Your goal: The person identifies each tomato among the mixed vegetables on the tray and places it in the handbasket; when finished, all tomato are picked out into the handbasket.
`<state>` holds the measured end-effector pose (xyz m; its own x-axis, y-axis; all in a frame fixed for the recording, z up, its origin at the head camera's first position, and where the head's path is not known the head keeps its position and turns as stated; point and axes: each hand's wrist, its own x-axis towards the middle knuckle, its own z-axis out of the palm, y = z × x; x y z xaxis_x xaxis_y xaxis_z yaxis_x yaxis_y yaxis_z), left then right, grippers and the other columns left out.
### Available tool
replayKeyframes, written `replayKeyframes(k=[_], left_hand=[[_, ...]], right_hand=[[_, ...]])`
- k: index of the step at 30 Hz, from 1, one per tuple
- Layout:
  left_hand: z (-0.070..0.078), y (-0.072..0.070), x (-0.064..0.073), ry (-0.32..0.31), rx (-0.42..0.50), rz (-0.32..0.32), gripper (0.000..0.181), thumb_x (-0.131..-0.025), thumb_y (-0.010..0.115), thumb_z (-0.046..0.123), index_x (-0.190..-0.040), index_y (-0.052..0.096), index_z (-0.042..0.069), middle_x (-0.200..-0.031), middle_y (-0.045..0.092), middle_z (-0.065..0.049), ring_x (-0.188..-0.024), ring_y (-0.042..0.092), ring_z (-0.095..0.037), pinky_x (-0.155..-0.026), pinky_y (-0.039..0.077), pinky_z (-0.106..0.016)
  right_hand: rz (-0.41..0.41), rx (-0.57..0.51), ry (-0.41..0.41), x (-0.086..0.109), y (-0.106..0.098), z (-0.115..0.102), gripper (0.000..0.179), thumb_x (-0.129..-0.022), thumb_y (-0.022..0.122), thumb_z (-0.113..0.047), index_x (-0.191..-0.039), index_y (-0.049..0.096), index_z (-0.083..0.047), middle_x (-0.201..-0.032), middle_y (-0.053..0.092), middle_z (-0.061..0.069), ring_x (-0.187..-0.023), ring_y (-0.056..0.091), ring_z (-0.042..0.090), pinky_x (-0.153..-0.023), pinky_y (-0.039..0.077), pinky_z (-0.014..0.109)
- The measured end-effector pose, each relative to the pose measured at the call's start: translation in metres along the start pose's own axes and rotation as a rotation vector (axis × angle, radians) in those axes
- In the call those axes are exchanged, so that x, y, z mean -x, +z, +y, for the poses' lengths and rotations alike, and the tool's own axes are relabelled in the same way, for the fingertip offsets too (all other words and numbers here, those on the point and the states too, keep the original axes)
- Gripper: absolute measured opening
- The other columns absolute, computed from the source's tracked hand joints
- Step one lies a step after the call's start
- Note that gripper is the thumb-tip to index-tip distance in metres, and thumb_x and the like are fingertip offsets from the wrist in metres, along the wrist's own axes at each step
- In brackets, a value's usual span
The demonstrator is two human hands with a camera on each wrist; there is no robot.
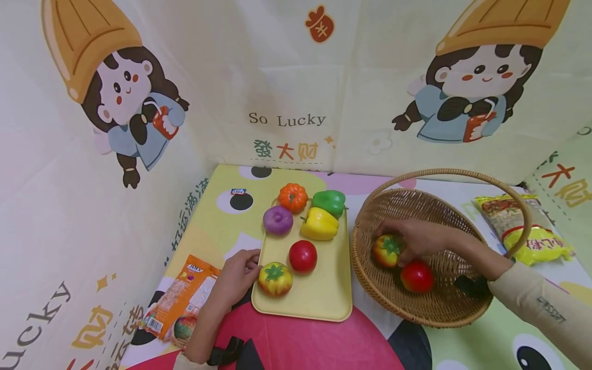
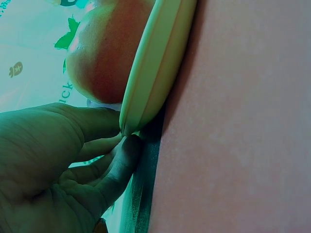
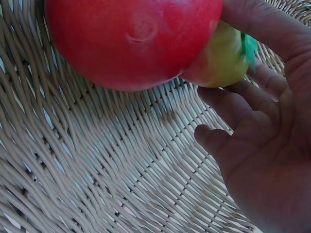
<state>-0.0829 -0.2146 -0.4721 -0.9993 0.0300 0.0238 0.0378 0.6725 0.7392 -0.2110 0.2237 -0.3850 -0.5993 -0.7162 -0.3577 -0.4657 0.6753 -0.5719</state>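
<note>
My left hand (image 1: 237, 277) pinches the left rim of a pale yellow tray (image 1: 324, 303); in the left wrist view thumb and fingertips meet at its edge (image 2: 146, 77). On the tray lie a yellow-red toy tomato (image 1: 275, 279), a red round fruit (image 1: 302, 257), a yellow pepper (image 1: 320, 224), a green pepper (image 1: 329, 202), a purple onion-like vegetable (image 1: 278, 221) and an orange pumpkin (image 1: 293, 198). Inside a wicker basket (image 1: 444, 308), my right hand (image 1: 418, 237) grips another yellow-red tomato (image 1: 387, 251). Beside it sits a red fruit (image 1: 417, 276), large in the right wrist view (image 3: 131, 39).
The basket's tall handle (image 1: 444, 172) arches over its far side. An orange snack bag (image 1: 185, 293) lies left of the tray, partly behind my left forearm. A yellow-and-clear food bag (image 1: 527, 231) lies right of the basket. A small blue-white packet (image 1: 238, 191) is at the back left.
</note>
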Motion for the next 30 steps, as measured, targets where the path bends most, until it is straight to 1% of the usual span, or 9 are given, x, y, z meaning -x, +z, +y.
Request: replayKeyframes(k=[8,11,13,16,18,22,25,27,30], left_hand=[[0.001,-0.001,0.001,-0.004,0.000,0.001,0.037,-0.088,0.072,0.005,-0.124,0.065,0.001,-0.098,0.061,-0.002,-0.083,0.059,-0.012,-0.078,0.055,-0.031],[0.001,-0.001,0.001,-0.001,0.000,0.004,0.036,-0.088,0.073,0.005,-0.123,0.066,0.002,-0.097,0.061,-0.001,-0.083,0.059,-0.011,-0.077,0.055,-0.031],[0.001,-0.001,0.001,0.001,0.001,0.005,0.036,-0.088,0.072,0.005,-0.123,0.066,0.002,-0.097,0.061,-0.001,-0.083,0.059,-0.011,-0.077,0.055,-0.031],[0.000,0.000,0.001,0.001,0.001,0.006,0.036,-0.088,0.073,0.005,-0.123,0.066,0.002,-0.096,0.061,-0.001,-0.083,0.059,-0.011,-0.077,0.055,-0.031],[0.000,0.001,0.002,-0.003,0.000,0.006,0.036,-0.088,0.073,0.006,-0.123,0.066,0.002,-0.097,0.061,0.000,-0.083,0.058,-0.011,-0.077,0.055,-0.030],[-0.001,0.002,0.002,-0.001,-0.005,0.004,0.037,-0.088,0.074,0.007,-0.124,0.065,0.002,-0.097,0.061,0.000,-0.083,0.058,-0.010,-0.077,0.054,-0.030],[0.000,0.002,0.001,0.011,-0.008,0.007,0.037,-0.088,0.073,0.006,-0.124,0.066,0.002,-0.097,0.061,0.000,-0.082,0.059,-0.010,-0.076,0.054,-0.030],[0.000,0.001,0.001,0.016,-0.014,0.008,0.036,-0.088,0.073,0.006,-0.123,0.066,0.002,-0.096,0.061,0.000,-0.082,0.058,-0.010,-0.076,0.054,-0.030],[0.001,0.000,0.001,0.018,-0.024,0.004,0.035,-0.088,0.072,0.005,-0.122,0.067,0.002,-0.095,0.060,0.001,-0.082,0.058,-0.010,-0.076,0.054,-0.029]], right_hand=[[0.006,0.003,0.002,0.003,-0.002,-0.004,0.067,-0.071,0.089,-0.020,-0.128,0.055,-0.019,-0.118,0.058,-0.006,-0.108,0.054,0.022,-0.089,0.052,0.043],[0.045,0.056,0.010,0.008,-0.006,-0.011,0.064,-0.074,0.087,-0.027,-0.130,0.056,-0.022,-0.121,0.059,-0.006,-0.108,0.055,0.021,-0.089,0.052,0.043],[0.092,0.092,0.008,0.014,-0.011,-0.020,0.063,-0.076,0.085,-0.031,-0.131,0.057,-0.023,-0.123,0.060,-0.005,-0.108,0.056,0.021,-0.089,0.052,0.045],[0.165,0.122,-0.011,0.026,-0.019,-0.040,0.059,-0.081,0.081,-0.038,-0.133,0.057,-0.025,-0.126,0.060,-0.004,-0.110,0.057,0.022,-0.090,0.051,0.049],[0.220,0.126,-0.022,0.037,-0.022,-0.055,0.056,-0.083,0.079,-0.041,-0.134,0.057,-0.028,-0.127,0.059,-0.007,-0.112,0.057,0.021,-0.090,0.051,0.048],[0.332,0.113,-0.043,0.059,-0.021,-0.088,0.056,-0.085,0.075,-0.047,-0.136,0.056,-0.031,-0.131,0.059,-0.006,-0.118,0.056,0.022,-0.089,0.051,0.051],[0.425,0.118,-0.090,0.070,-0.011,-0.113,0.060,-0.084,0.076,-0.044,-0.138,0.055,-0.031,-0.133,0.058,-0.007,-0.121,0.054,0.021,-0.089,0.052,0.050],[0.481,0.125,-0.131,0.074,-0.001,-0.128,0.063,-0.083,0.079,-0.040,-0.140,0.053,-0.030,-0.134,0.057,-0.009,-0.120,0.055,0.018,-0.088,0.053,0.045],[0.537,0.071,-0.171,0.073,0.018,-0.150,0.067,-0.082,0.081,-0.036,-0.141,0.052,-0.031,-0.135,0.056,-0.012,-0.119,0.054,0.014,-0.087,0.054,0.039]])
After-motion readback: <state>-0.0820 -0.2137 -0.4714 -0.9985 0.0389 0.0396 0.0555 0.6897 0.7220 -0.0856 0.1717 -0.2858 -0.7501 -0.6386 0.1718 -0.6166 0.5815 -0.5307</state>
